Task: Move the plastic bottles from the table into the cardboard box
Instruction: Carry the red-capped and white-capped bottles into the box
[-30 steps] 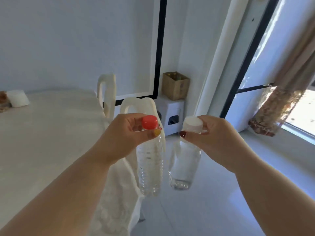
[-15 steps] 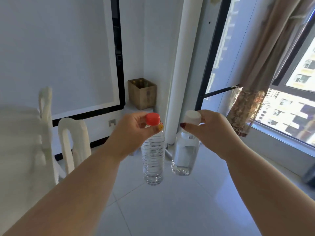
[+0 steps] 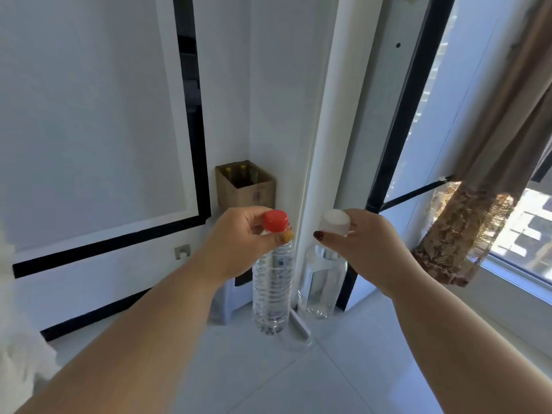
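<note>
My left hand [image 3: 239,243] grips a clear ribbed bottle with a red cap [image 3: 272,288] by its neck, so the bottle hangs upright. My right hand [image 3: 364,249] holds a clear squarish bottle with a white cap [image 3: 322,282] the same way, just to the right. Both hang in the air above the floor, close together. Beyond them, in the room's corner, stands the open cardboard box [image 3: 246,186] on a white unit; bottle tops show inside it.
A white pipe [image 3: 322,144] runs up the corner right of the box. A window with a brown patterned curtain [image 3: 478,219] fills the right side. A white cloth edge [image 3: 18,339] shows at the far left. Pale floor tiles [image 3: 298,377] lie below.
The view has swung right and closer to the corner: the table and chairs have left the view and the box looks larger. Both hands still hold their bottles.
</note>
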### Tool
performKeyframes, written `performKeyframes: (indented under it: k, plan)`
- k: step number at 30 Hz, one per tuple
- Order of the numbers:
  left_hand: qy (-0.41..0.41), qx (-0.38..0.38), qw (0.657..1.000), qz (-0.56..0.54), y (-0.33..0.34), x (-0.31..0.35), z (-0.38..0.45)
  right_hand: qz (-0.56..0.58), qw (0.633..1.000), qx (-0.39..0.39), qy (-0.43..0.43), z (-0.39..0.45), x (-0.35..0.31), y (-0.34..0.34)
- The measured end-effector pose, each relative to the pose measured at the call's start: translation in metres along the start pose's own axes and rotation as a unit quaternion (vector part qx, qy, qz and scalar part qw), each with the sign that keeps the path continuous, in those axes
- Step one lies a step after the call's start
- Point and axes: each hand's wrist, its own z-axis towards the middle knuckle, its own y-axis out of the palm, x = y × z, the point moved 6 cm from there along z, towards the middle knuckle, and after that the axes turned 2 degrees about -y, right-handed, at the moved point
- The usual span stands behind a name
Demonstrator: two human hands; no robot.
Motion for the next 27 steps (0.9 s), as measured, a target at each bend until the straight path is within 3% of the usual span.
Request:
performKeyframes:
  k: [12,21,27]
  plan:
    - [-0.077,0.125,0.989,0.025,-0.047,-0.104,0.236,0.016,0.995,-0.078,-0.061,0.296,0.044,0.085]
    - [-0.064,0.161,0.985,0.022,-0.115,-0.181,0.424,0.026,0.993,-0.067,-0.091,0.501,0.04,0.16]
    - [-0.065,0.16,0.985,0.019,-0.161,-0.238,0.552,0.05,0.994,-0.07,-0.062,0.633,0.052,0.22]
